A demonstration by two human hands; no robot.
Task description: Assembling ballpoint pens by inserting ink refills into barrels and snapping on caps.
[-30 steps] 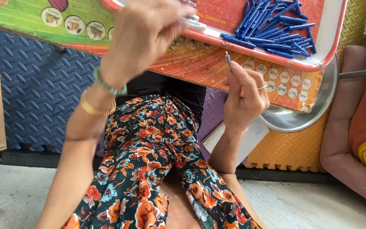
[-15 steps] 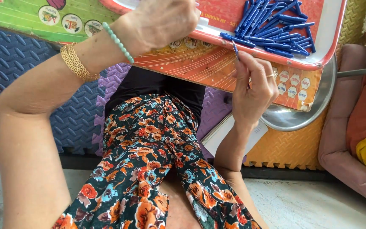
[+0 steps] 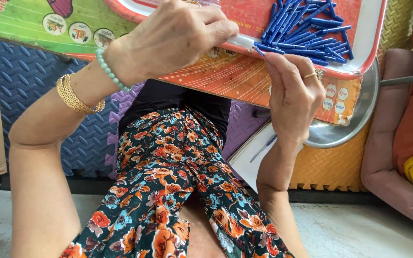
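Slim blue sticks (image 3: 307, 24) (a loose heap) fill the tray (image 3: 374, 43).

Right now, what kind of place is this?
Probably a home floor used for piecework, not a factory: interlocking foam floor mats stand as a backdrop, a pink cushioned seat sits at the right, and a tray of small blue plastic sticks rests over the lap.
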